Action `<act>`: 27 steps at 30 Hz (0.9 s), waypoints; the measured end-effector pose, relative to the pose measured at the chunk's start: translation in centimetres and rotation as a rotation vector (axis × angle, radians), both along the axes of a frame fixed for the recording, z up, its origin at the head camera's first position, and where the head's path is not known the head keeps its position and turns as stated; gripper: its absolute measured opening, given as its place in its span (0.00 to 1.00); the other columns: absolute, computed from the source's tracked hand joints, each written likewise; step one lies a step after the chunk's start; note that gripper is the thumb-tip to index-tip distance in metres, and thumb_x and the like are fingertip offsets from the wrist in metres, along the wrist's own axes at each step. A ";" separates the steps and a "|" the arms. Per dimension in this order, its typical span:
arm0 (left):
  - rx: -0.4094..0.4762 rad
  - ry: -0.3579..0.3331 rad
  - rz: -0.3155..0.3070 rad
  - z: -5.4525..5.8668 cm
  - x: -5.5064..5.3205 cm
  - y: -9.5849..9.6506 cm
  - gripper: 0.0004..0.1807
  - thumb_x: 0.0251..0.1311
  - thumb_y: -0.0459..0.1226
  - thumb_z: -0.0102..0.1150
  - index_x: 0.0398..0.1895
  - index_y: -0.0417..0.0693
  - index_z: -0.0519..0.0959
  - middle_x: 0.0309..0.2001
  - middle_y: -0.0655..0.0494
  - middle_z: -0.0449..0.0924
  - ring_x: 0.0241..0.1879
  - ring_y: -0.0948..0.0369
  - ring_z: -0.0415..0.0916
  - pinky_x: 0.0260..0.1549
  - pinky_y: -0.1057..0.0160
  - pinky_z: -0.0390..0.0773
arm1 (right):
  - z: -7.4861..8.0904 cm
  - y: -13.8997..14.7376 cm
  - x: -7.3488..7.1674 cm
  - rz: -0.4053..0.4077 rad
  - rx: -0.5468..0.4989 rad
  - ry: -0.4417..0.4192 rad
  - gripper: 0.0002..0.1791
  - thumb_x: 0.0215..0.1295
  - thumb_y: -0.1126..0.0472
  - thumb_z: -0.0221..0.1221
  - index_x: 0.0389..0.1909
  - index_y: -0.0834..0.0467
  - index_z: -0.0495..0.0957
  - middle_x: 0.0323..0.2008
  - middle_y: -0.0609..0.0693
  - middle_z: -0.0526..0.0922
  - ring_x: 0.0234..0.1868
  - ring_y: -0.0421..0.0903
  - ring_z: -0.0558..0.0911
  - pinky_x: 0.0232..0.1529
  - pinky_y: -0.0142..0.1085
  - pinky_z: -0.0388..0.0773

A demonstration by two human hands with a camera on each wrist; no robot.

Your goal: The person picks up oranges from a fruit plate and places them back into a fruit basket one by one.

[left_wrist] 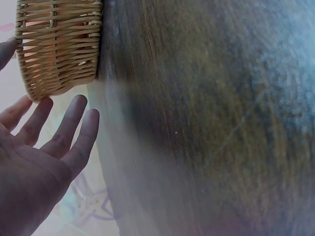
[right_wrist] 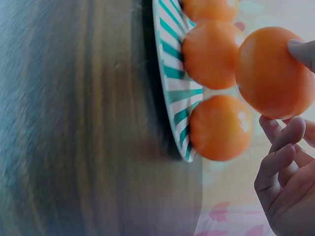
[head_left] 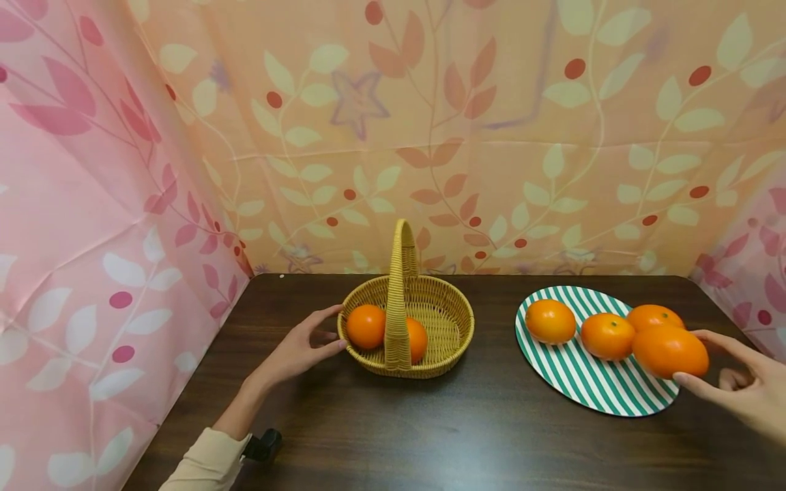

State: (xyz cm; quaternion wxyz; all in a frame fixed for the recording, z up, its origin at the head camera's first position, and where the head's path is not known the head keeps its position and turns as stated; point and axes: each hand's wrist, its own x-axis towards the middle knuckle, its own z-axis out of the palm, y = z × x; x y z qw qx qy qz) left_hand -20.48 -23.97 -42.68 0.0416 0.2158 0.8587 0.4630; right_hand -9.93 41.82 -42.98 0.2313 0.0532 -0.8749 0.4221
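Right hand (head_left: 746, 382): thumb and fingertips set apart by the width of one orange (head_left: 671, 351), pinching it from opposite sides. Remaining fingers (right_wrist: 290, 130) bent in toward the palm. Held orange sits above the plate (head_left: 608, 392); contact with its neighbours cannot be judged. To the left of these fingers, on the plate, are three more: the far-left orange (head_left: 550, 321), the middle orange (head_left: 608, 336) and the rear orange (head_left: 654, 316), partly hidden by the held one.

Left hand (head_left: 303, 346): fingers loosely extended and spread, fingertips touching the near side of the basket (head_left: 471, 320), thumb at its rim; no firm grip seen. Basket stands on the counter (head_left: 454, 436), just right of these fingers. Inside, closest to them, a round orange (head_left: 366, 326); next to it another orange (head_left: 417, 341), partly behind the handle (head_left: 399, 293).
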 end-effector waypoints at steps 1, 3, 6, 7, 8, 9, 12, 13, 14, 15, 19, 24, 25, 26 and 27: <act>-0.002 0.001 0.002 0.0 0.0 0.0 0.39 0.65 0.41 0.70 0.76 0.45 0.64 0.72 0.42 0.64 0.53 0.43 0.80 0.48 0.51 0.82 | 0.2 -0.2 0.0 -0.002 0.009 -0.011 0.42 0.51 0.78 0.72 0.65 0.44 0.76 0.13 0.42 0.65 0.07 0.39 0.60 0.06 0.37 0.54; -0.002 0.005 -0.002 0.0 0.0 0.1 0.39 0.65 0.40 0.69 0.76 0.44 0.64 0.72 0.41 0.64 0.53 0.43 0.80 0.48 0.51 0.82 | 0.5 -0.5 -0.1 0.007 0.011 -0.028 0.42 0.52 0.77 0.73 0.67 0.45 0.75 0.16 0.42 0.67 0.08 0.40 0.60 0.07 0.37 0.55; -0.001 0.010 -0.009 0.1 0.0 0.2 0.39 0.65 0.39 0.69 0.76 0.43 0.63 0.71 0.40 0.64 0.53 0.43 0.80 0.48 0.52 0.82 | 0.8 -1.0 -0.3 0.024 0.004 -0.045 0.42 0.52 0.75 0.74 0.68 0.46 0.75 0.21 0.40 0.70 0.10 0.42 0.62 0.09 0.37 0.55; 0.001 0.010 -0.011 0.1 0.0 0.2 0.38 0.65 0.39 0.69 0.76 0.43 0.63 0.71 0.40 0.64 0.53 0.43 0.80 0.48 0.52 0.82 | 0.9 -1.2 -0.4 0.025 0.007 -0.051 0.41 0.52 0.75 0.74 0.68 0.48 0.75 0.22 0.40 0.70 0.11 0.42 0.62 0.10 0.37 0.56; 0.005 0.009 -0.013 0.1 0.0 0.2 0.39 0.65 0.39 0.69 0.76 0.43 0.63 0.71 0.40 0.64 0.53 0.42 0.80 0.48 0.53 0.82 | 1.1 -1.4 -0.5 0.025 0.009 -0.057 0.41 0.52 0.74 0.75 0.68 0.50 0.74 0.21 0.41 0.70 0.12 0.42 0.62 0.12 0.37 0.56; 0.006 0.009 -0.014 0.1 0.0 0.2 0.39 0.65 0.38 0.69 0.76 0.42 0.63 0.71 0.40 0.64 0.53 0.42 0.80 0.48 0.53 0.82 | 1.3 -1.6 -0.6 0.029 0.017 -0.064 0.41 0.52 0.74 0.75 0.68 0.52 0.74 0.18 0.43 0.68 0.12 0.42 0.63 0.13 0.37 0.57; 0.014 0.005 -0.015 0.1 0.0 0.2 0.39 0.65 0.38 0.69 0.76 0.43 0.63 0.71 0.40 0.64 0.53 0.42 0.80 0.48 0.55 0.82 | 1.9 -2.4 -1.0 0.036 0.051 -0.075 0.40 0.52 0.71 0.76 0.68 0.57 0.73 0.15 0.46 0.64 0.14 0.42 0.64 0.16 0.36 0.58; 0.015 0.004 -0.014 0.1 0.0 0.1 0.39 0.65 0.38 0.69 0.76 0.43 0.63 0.71 0.40 0.64 0.53 0.42 0.80 0.48 0.55 0.83 | 2.1 -2.7 -1.2 0.041 0.061 -0.077 0.40 0.52 0.71 0.76 0.68 0.60 0.73 0.15 0.46 0.64 0.14 0.43 0.64 0.17 0.36 0.58; 0.015 0.003 -0.013 0.0 0.0 0.1 0.39 0.65 0.38 0.69 0.76 0.43 0.63 0.71 0.40 0.64 0.53 0.42 0.79 0.48 0.55 0.82 | 2.3 -3.0 -1.3 0.051 0.067 -0.081 0.40 0.52 0.70 0.76 0.68 0.60 0.73 0.15 0.47 0.64 0.15 0.43 0.64 0.17 0.36 0.58; 0.015 0.003 -0.014 0.0 0.0 0.1 0.39 0.65 0.38 0.69 0.76 0.44 0.63 0.71 0.41 0.64 0.53 0.42 0.79 0.48 0.56 0.82 | 2.5 -3.2 -1.5 0.060 0.075 -0.089 0.40 0.53 0.69 0.76 0.68 0.61 0.72 0.16 0.47 0.64 0.15 0.43 0.64 0.18 0.36 0.58; 0.014 0.005 -0.012 -0.1 -0.1 0.1 0.38 0.65 0.38 0.69 0.76 0.44 0.64 0.71 0.40 0.65 0.53 0.42 0.80 0.47 0.57 0.83 | 3.2 -4.4 -2.2 0.094 0.081 -0.128 0.38 0.54 0.67 0.76 0.67 0.58 0.73 0.16 0.47 0.64 0.15 0.44 0.65 0.17 0.38 0.58; 0.011 0.002 -0.009 -0.1 -0.1 0.1 0.38 0.65 0.38 0.69 0.76 0.45 0.64 0.70 0.41 0.65 0.52 0.43 0.80 0.48 0.55 0.83 | 3.9 -6.0 -3.3 0.158 0.058 -0.145 0.37 0.55 0.67 0.75 0.66 0.55 0.74 0.15 0.48 0.64 0.15 0.45 0.66 0.18 0.38 0.59; 0.011 0.001 -0.008 -0.1 0.0 0.1 0.39 0.65 0.38 0.69 0.76 0.45 0.64 0.70 0.40 0.65 0.52 0.44 0.80 0.48 0.55 0.82 | 4.0 -6.3 -3.5 0.176 0.059 -0.144 0.37 0.56 0.68 0.75 0.67 0.55 0.73 0.15 0.48 0.64 0.15 0.45 0.66 0.18 0.38 0.60; 0.011 0.001 -0.009 -0.1 0.0 0.1 0.39 0.65 0.38 0.69 0.76 0.45 0.64 0.70 0.41 0.65 0.52 0.44 0.80 0.48 0.55 0.82 | 4.1 -6.6 -3.8 0.196 0.060 -0.142 0.37 0.56 0.68 0.75 0.68 0.56 0.73 0.15 0.48 0.64 0.15 0.45 0.66 0.17 0.38 0.60; 0.011 0.000 -0.009 0.0 0.0 0.2 0.39 0.65 0.38 0.69 0.76 0.45 0.64 0.70 0.41 0.64 0.52 0.44 0.80 0.48 0.55 0.82 | 4.2 -7.0 -4.0 0.211 0.060 -0.141 0.37 0.56 0.68 0.75 0.68 0.55 0.73 0.15 0.48 0.64 0.14 0.44 0.66 0.17 0.38 0.60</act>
